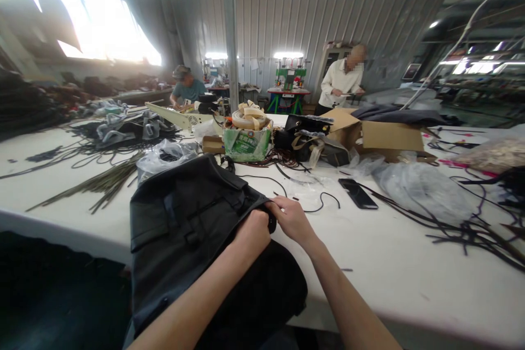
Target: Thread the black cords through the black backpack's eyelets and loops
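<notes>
A black bag [176, 219] with a zip pocket and small buckle lies slanted across the front edge of the table, its lower part hanging toward me. My left hand [255, 228] is closed at the bag's opening edge, and its fingertips are hidden inside the folds. Right beside it, my right hand [290, 217] pinches the same edge near the bag's corner between thumb and fingers. The two hands almost touch. Whatever lies between the fingers besides the bag's edge is hidden.
On the white table [394, 262] lie a phone [357, 193], black cords, plastic bags [424, 188] and olive strips [96, 183]. A green box [247, 144] holds rolled tape. Cardboard [391, 138] stands behind. Two people work farther back, one seated [189, 90], one standing [343, 83].
</notes>
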Demonstrator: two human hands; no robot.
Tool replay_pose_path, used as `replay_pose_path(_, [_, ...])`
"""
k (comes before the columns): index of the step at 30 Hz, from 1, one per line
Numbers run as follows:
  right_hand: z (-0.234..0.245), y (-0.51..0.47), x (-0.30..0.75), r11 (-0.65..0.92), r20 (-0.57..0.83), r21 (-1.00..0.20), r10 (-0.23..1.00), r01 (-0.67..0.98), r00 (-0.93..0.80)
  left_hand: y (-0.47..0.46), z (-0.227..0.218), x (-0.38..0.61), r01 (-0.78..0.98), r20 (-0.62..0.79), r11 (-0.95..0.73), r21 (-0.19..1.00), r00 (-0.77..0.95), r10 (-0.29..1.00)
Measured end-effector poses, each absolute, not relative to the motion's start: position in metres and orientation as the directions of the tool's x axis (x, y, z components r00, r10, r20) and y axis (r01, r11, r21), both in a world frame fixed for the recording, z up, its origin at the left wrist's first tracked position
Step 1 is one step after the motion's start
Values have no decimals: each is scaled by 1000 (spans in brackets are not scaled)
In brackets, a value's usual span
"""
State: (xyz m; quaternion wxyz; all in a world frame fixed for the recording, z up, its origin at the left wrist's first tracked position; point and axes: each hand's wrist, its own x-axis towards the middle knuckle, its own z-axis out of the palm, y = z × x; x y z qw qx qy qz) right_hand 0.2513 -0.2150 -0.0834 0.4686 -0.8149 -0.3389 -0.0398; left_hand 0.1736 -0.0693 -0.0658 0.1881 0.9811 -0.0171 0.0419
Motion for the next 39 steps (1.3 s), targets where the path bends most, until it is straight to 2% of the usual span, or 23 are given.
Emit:
replay_pose_path(13, [-86,-212,252,-320,362,-768,497,555,788,-72,-65,179,-37,59,-954,297,998,-21])
replay_pose_path(29, [-86,-215,249,-273,304,-838,485,472,820,-72,-80,186,58,69,-917,395,993,93])
replay_pose_path(37, [-110,-234,256,-264,116,-934,415,241,903,-68,-88,185,-28,112,-877,480,993,30])
replay_pose_path(39, [-118,-239,253,-253,58,-949,448,189,892,-69,-91,186,-26,111,-873,487,993,32])
